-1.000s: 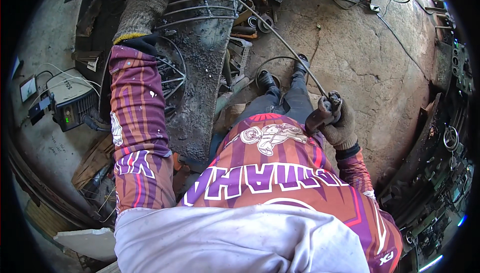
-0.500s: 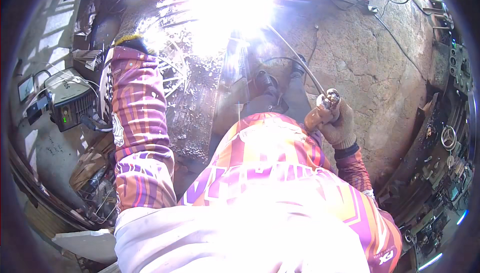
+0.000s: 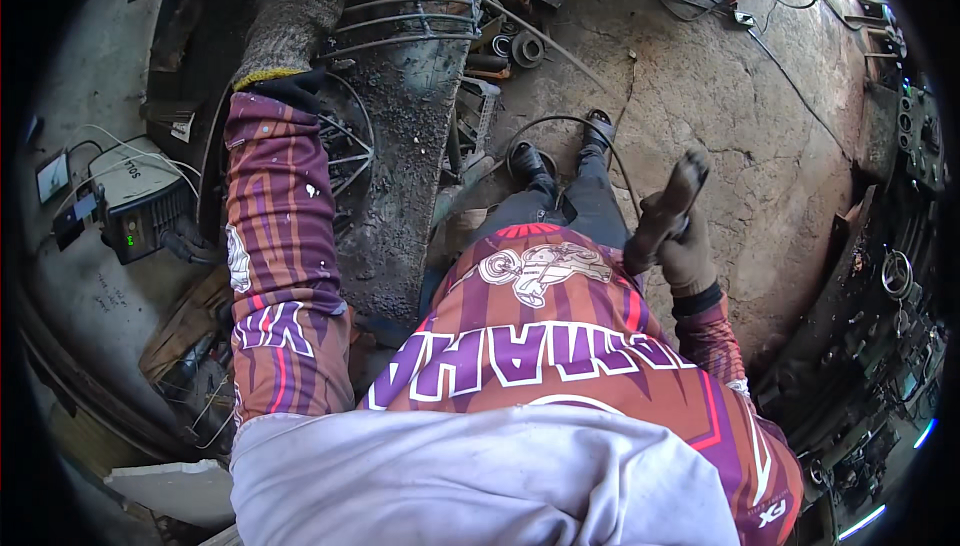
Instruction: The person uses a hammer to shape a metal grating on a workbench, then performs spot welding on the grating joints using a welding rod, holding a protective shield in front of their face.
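Observation:
My gloved right hand (image 3: 690,241) is closed round a dark electrode holder (image 3: 668,211) in front of my right side. A long thin welding electrode (image 3: 545,36) slants away to the upper left; its far tip meets a metal grille (image 3: 415,16), where a small spot glows orange. The grille has curved rods crossed by bars and sits on a rough, spattered metal bench (image 3: 400,146). My left hand (image 3: 305,11), in a grey knitted glove with a yellow cuff edge, reaches over the bench to the grille's left end. Its fingers close there, partly cut off by the upper edge.
A spoked wheel-like metal piece (image 3: 350,136) lies by my left forearm. A welding machine (image 3: 145,196) with cables stands at left. Metal rings (image 3: 527,49) and scraps lie beside the bench. A cable (image 3: 560,118) loops near my feet. Tools and metal parts (image 3: 890,376) line the right side.
The blinding white arc has gone out, leaving a small orange glow on the grille. The grille and left glove now show clearly. My right hand has barely moved.

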Demonstrator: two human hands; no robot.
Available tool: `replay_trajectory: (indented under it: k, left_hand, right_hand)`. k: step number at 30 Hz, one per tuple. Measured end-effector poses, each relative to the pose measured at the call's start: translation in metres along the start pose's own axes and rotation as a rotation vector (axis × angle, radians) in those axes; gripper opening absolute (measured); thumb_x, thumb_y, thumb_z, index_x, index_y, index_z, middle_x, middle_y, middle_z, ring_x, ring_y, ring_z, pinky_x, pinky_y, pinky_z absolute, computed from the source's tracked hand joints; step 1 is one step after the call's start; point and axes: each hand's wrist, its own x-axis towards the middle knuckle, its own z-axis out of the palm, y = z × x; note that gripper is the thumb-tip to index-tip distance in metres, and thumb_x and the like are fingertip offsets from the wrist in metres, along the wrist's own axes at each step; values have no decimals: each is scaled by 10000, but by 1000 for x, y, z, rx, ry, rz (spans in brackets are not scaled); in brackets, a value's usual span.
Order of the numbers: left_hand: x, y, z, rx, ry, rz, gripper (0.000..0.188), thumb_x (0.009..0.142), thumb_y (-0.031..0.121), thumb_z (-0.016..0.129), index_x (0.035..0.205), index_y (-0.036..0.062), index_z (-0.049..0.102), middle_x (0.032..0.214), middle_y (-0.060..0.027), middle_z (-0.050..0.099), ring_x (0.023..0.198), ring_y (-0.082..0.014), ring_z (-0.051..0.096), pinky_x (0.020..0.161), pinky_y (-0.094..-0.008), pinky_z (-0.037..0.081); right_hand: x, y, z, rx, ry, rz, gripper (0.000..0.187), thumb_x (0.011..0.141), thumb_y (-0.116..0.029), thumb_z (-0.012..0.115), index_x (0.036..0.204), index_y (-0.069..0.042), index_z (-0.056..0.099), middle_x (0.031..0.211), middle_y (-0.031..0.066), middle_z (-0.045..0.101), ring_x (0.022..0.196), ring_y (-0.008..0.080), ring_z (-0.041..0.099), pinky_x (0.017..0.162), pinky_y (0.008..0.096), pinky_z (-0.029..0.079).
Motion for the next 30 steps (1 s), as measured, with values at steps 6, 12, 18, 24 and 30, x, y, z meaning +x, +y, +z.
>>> replay_trajectory:
  k: [6,12,18,24,30]
  left_hand:
    - [2,1,0,21,1,13,726,823,593,707,1443,281,497,1398,-172,543,1176,-264,616,971,-380,513]
    - [4,1,2,34,-10,10,725,823,597,703,1445,286,495,1405,-170,537,1186,-269,609,979,-385,507]
    - [11,0,2,43,-7,9,725,824,601,700,1446,290,493,1413,-168,532,1197,-274,603,987,-389,501]
    - [14,3,0,61,4,10,725,825,605,696,1448,295,490,1420,-166,526,1207,-279,596,994,-393,495]
    - [12,3,-1,74,3,5,725,826,609,692,1449,300,488,1428,-163,521,1218,-284,590,1002,-397,489]
  right_hand:
    - [6,-18,-1,29,-2,7,421,721,-110,777,1103,-25,623,921,45,660,786,164,649,706,311,526]
    - [-1,-25,11,-416,106,-225,395,664,-137,781,1016,-39,632,892,111,695,825,226,695,725,337,545]
    - [1,-25,-2,-80,157,-81,449,685,0,720,1122,-33,618,1000,42,660,876,158,641,781,302,522]
    - [0,-11,3,-245,123,-149,579,671,-73,750,1223,-14,583,1080,94,672,978,180,658,846,318,520]
    - [3,-17,8,-200,47,-132,403,711,-105,715,1093,-27,612,954,108,682,845,202,681,745,342,536]
